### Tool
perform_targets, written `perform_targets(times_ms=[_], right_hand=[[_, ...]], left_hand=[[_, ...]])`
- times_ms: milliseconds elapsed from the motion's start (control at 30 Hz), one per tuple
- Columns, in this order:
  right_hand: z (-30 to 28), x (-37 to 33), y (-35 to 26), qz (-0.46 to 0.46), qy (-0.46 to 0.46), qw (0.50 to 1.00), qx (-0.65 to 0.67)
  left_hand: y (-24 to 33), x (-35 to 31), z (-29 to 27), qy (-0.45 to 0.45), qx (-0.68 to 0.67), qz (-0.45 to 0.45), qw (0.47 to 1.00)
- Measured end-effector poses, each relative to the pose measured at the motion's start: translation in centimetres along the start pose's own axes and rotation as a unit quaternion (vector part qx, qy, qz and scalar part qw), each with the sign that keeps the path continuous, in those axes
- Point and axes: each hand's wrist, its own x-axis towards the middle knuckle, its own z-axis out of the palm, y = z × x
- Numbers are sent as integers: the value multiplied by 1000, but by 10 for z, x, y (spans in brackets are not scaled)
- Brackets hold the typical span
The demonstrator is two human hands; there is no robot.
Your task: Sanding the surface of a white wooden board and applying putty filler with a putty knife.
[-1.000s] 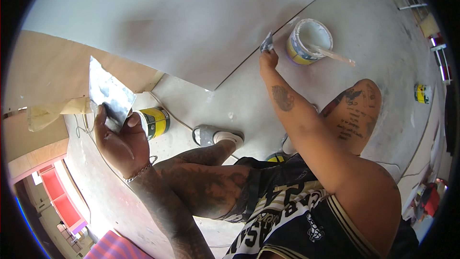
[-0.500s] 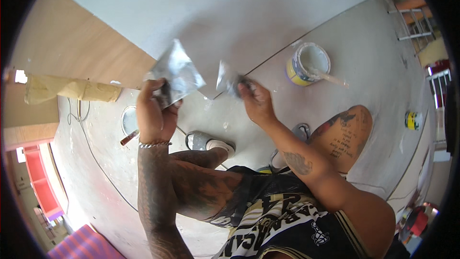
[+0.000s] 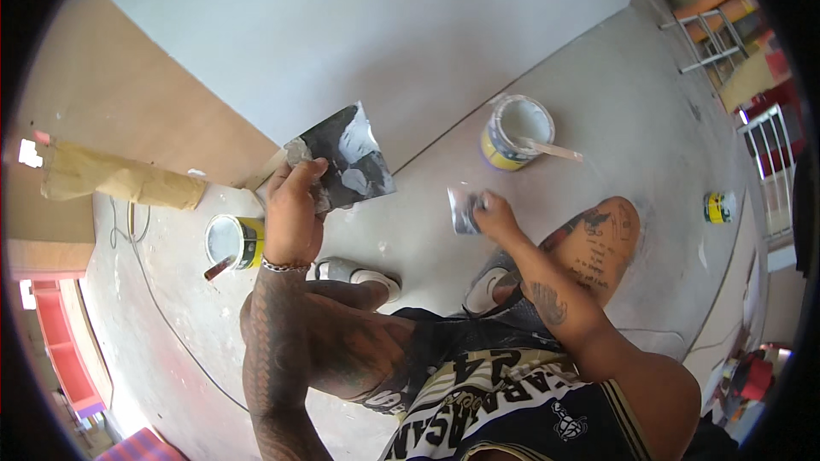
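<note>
My left hand (image 3: 292, 209) grips a broad, thin metal plate (image 3: 340, 177), dark with white filler smeared over its face. It is held up in front of the pale wall panel (image 3: 342, 26). Lower and to the right, my right hand (image 3: 499, 217) is closed on a smaller flat metal scraper (image 3: 461, 210), which points left and stands apart from the plate. Beyond that hand, a bucket (image 3: 497, 154) of whitish paste stands on the floor with a wooden stick (image 3: 557, 151) across its rim.
Left of my left hand stands a yellow and black can (image 3: 250, 243) with a brown handle (image 3: 219, 269) leaning out. A cable (image 3: 175, 324) runs along the floor. Brown paper (image 3: 120, 175) hangs at far left. Further right are a small can (image 3: 718, 207) and a ladder (image 3: 709, 41).
My right hand has drawn the scraper down and right, away from the plate. The plate in my left hand has turned, its dark smeared face now showing. The view has shifted slightly.
</note>
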Motion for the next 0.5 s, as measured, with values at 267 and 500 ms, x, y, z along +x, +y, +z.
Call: perform_targets(times_ms=[267, 500], right_hand=[[-93, 27, 38, 118, 94, 864, 480], [-90, 46, 42, 192, 304, 896, 261]], left_hand=[[-20, 40, 43, -51, -13, -123, 991], [-141, 111, 93, -26, -114, -108, 987]])
